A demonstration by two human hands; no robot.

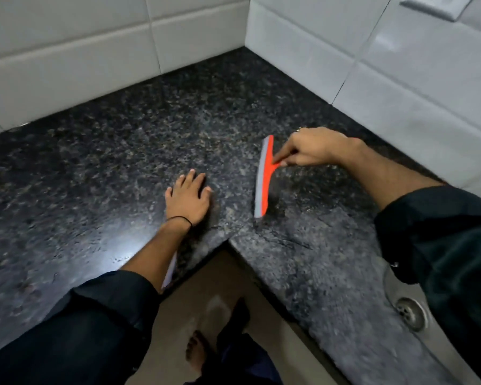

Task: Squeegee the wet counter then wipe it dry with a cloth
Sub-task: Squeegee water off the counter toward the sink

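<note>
Fingers point(190, 180) of the left hand point(188, 200) are lying spread and flat on the dark granite counter point(95, 168), holding nothing. Just beyond, the right hand point(313, 147) is closing around the orange squeegee point(264, 176); its handle is hidden inside the fist, its blade touching the counter. Motion blur is softening the sink drain point(410, 312), partly covered by the right sleeve point(442, 245).

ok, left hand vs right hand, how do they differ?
The right hand grips the orange squeegee; the left hand holds nothing. The left lies flat, fingers spread, on the counter; the right is curled and raised. Only the left wrist has a black band. Both sleeves are dark.
</note>
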